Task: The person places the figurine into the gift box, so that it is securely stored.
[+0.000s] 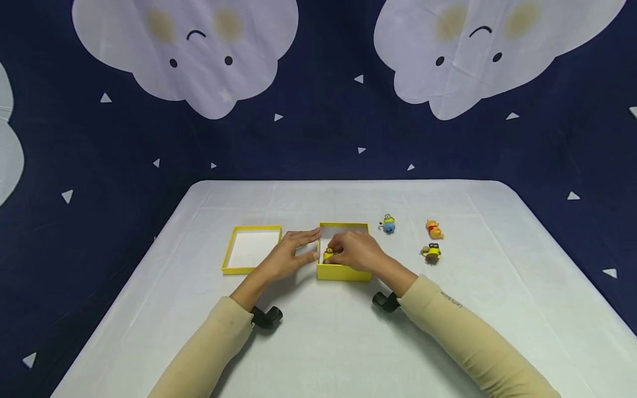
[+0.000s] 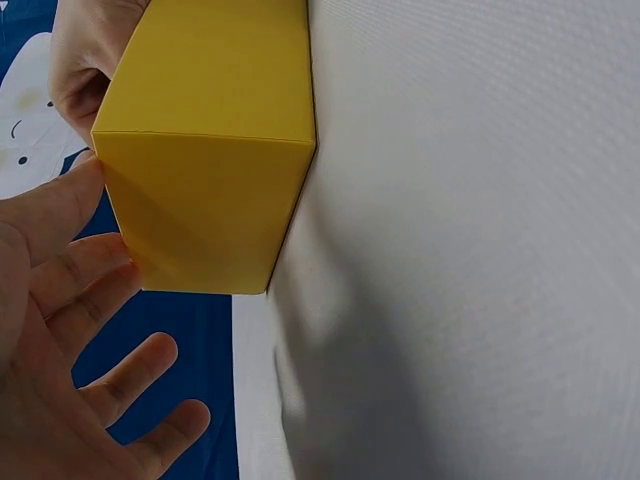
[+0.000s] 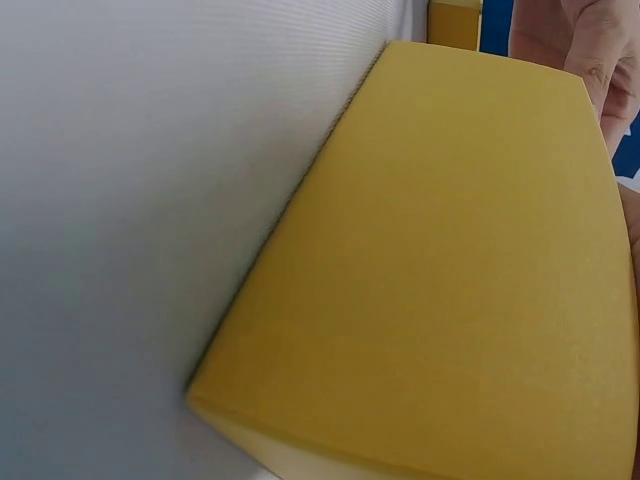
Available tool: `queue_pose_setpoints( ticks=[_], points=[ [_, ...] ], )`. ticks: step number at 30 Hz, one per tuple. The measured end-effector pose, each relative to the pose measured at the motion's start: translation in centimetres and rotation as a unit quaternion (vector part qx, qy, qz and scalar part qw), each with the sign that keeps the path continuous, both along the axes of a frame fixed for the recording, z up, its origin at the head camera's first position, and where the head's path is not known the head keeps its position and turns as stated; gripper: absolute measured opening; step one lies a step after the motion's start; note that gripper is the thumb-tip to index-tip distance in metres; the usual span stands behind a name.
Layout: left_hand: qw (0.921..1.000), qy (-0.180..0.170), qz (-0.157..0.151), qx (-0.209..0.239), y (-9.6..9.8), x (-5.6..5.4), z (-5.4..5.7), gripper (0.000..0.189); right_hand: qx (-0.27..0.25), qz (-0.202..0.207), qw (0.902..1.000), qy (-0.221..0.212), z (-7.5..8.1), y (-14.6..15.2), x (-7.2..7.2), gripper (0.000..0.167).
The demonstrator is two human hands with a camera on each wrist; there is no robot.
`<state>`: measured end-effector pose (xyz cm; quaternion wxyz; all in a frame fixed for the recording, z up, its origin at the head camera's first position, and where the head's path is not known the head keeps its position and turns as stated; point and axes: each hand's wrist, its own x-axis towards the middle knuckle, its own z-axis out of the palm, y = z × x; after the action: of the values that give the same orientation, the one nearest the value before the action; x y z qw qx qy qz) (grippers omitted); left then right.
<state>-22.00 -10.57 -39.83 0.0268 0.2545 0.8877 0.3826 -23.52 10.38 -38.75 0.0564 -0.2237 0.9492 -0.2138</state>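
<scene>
A yellow open-topped box [image 1: 344, 273] with a white inside stands on the white table. My right hand [image 1: 359, 251] reaches into it from the right, fingers bent around a small yellow minion figurine [image 1: 328, 254] at the box's left side; the fingers partly hide the figurine. On the left, my left hand [image 1: 287, 257] has its fingers spread, with thumb and fingertips at the box's left rim. From the left wrist view, the thumb and two fingertips meet the upper edge of the box [image 2: 210, 205], and the other fingers stand away from it.
Left of the box lies a shallow yellow-rimmed lid [image 1: 239, 271], white inside up. To the right are a minion figurine in blue [image 1: 388, 224], an orange bear figurine in a red shirt [image 1: 434, 229] and a minion figurine with a brown lower part [image 1: 432, 254]. A dark blue cloud-patterned cloth hangs behind.
</scene>
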Motion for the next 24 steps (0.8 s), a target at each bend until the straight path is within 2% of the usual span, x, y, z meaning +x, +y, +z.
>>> queue_pose_setpoints(
  ticks=[24],
  points=[
    [1.0, -0.002, 0.007, 0.001, 0.03, -0.06, -0.08, 0.052, 0.075, 0.022, 0.9966, -0.027, 0.63, -0.58, -0.57, 0.021]
  ],
)
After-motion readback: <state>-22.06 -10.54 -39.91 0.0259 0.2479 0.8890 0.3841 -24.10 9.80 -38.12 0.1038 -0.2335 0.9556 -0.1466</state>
